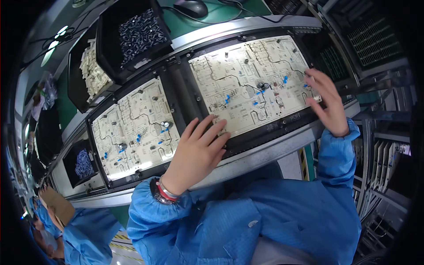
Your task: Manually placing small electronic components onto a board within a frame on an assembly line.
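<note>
Both hands [198,148] [327,104] flat, fingers spread

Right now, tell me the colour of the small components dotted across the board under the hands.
Blue components on a cream circuit board; head view shows it best.

two circuit boards [249,79] [134,126], three parts bins [134,33] [90,73] [80,163], one computer mouse [191,7], two hands [196,152] [327,104]

Two circuit boards lie side by side in carriers on the conveyor rail [282,148]. The right circuit board [247,84] has the left hand [198,150] on its near edge and the right hand [327,104] at its right edge. The left circuit board [132,128] lies left of it. Beyond both stand a bin of small parts [137,31] and, left of that, a second parts bin [90,73]. A computer mouse [191,7] lies farther back.
</note>
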Demonstrator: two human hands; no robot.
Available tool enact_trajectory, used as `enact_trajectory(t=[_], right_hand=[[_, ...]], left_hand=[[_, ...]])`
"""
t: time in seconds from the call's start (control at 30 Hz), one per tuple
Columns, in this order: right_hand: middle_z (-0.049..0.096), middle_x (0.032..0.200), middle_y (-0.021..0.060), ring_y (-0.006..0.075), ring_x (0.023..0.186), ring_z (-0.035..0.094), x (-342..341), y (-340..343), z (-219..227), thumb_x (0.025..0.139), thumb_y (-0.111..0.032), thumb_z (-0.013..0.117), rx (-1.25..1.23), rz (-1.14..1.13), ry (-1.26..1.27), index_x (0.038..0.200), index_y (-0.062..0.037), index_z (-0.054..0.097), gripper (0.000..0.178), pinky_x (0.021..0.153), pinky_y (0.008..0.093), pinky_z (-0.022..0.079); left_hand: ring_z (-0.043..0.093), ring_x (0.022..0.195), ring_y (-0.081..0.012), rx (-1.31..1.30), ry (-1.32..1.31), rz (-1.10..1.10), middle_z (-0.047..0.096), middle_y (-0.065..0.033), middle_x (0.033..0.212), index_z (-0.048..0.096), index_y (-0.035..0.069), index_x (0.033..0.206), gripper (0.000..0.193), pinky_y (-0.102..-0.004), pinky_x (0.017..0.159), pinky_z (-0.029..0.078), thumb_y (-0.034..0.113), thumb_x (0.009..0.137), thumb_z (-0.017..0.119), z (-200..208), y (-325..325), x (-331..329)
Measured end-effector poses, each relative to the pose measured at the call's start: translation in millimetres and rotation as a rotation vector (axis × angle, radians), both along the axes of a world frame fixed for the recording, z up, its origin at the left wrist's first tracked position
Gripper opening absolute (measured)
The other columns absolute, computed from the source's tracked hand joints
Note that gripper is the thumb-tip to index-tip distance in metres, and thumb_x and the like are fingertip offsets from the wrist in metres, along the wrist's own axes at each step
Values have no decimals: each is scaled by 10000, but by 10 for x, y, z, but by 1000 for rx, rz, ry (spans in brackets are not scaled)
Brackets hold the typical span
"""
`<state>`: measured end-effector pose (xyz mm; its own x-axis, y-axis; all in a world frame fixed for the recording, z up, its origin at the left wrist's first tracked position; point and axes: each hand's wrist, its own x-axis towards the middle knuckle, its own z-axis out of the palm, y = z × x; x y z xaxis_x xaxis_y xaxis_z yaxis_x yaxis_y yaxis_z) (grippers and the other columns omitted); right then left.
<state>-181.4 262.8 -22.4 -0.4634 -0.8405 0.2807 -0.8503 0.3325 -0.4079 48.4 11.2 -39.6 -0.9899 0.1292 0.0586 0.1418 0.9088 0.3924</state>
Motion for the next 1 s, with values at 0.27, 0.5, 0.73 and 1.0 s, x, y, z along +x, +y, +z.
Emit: enact_trajectory(t=[0.27,0.5,0.73,1.0], right_hand=[[536,1222,95,330,1148,478,179,-154,-203,693,-120,713,150,441,-204,1068,-59,625,390,951,440,404],[561,1171,84,296,1106,511,226,-188,-265,690,-126,711,131,352,-96,1039,-82,646,358,913,398,444],[623,938,74,284,906,614,362,-289,-343,685,-43,674,7,274,107,848,-31,606,177,751,351,520],[601,810,94,283,754,620,486,-305,-408,667,15,615,-46,70,69,828,-43,573,176,647,352,511]], left_hand=[[391,1254,-298,-17,-55,3,468,-72,1314,555,113,1182,398,-499,1042,261,145,790,613,17,-3,4],[378,1267,-293,-9,-97,-13,438,-54,1355,549,130,1202,427,-543,1062,202,150,781,619,45,-22,-29],[409,1240,-290,25,-69,-75,464,-54,1338,562,120,1180,427,-492,1039,285,174,766,649,28,-123,-54],[553,1039,-217,-274,151,-200,585,-53,1142,597,64,910,163,-346,866,438,117,756,600,7,-110,-139]])
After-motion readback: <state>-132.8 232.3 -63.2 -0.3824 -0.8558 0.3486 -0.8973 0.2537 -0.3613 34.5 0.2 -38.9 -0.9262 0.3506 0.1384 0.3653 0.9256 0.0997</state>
